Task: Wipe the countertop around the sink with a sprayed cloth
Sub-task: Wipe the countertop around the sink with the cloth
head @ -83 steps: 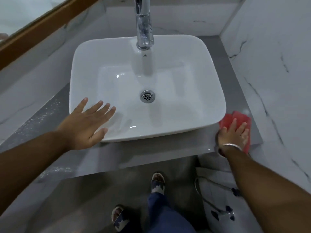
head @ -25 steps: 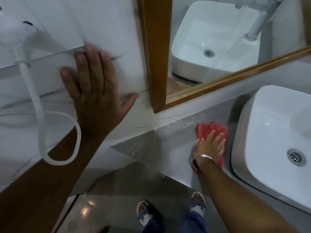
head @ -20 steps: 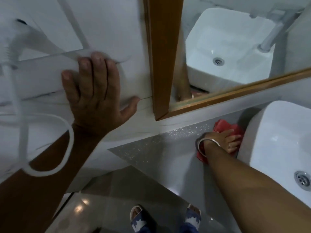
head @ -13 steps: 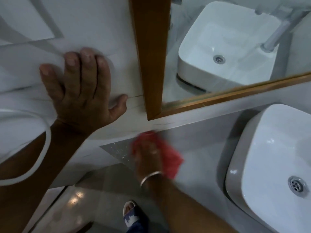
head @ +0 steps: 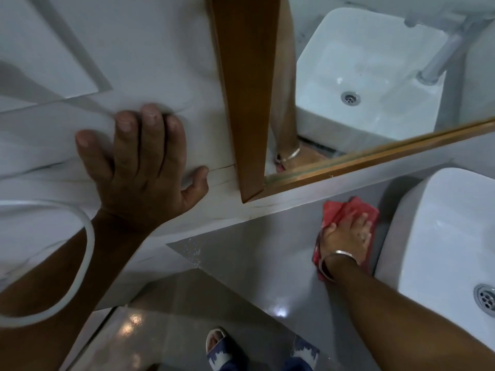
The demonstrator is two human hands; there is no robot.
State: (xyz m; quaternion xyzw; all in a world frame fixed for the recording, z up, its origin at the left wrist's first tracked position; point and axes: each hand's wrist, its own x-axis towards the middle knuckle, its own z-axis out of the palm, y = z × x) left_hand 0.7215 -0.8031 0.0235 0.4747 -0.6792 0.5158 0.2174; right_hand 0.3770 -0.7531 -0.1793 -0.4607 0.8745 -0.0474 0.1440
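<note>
Wipe the grey counter point(head: 241, 263) in overlapping strokes, working from the white marble wall point(head: 134, 49) and the wood-framed mirror point(head: 235, 89) outward to the front edge, so loosened dirt is carried off the slab rather than pushed into the back corner. Follow the base of the white vessel sink point(head: 442, 236) closely — the seam where basin meets counter is judged the likeliest place for residue to collect, and the speckled patch near the counter's left corner probably needs a pass as well. Keep pressure even through the whole palm; a bunched cloth cleans a narrower band. The left hand point(head: 142, 172) is spread open and flat against the wall, holding nothing, and serves as a brace; a white cord point(head: 85, 253) loops across its forearm and should be kept clear of the damp surface. The right hand point(head: 345, 236), a metal bangle point(head: 334, 259) at its wrist, lies palm down with fingers extended, pressing the red cloth point(head: 348, 212) onto the counter. The cloth sits directly beneath this hand, protruding beyond the fingertips toward the wall and past the wrist toward the front — just beside the sink's left flank, well apart from the left hand.
</note>
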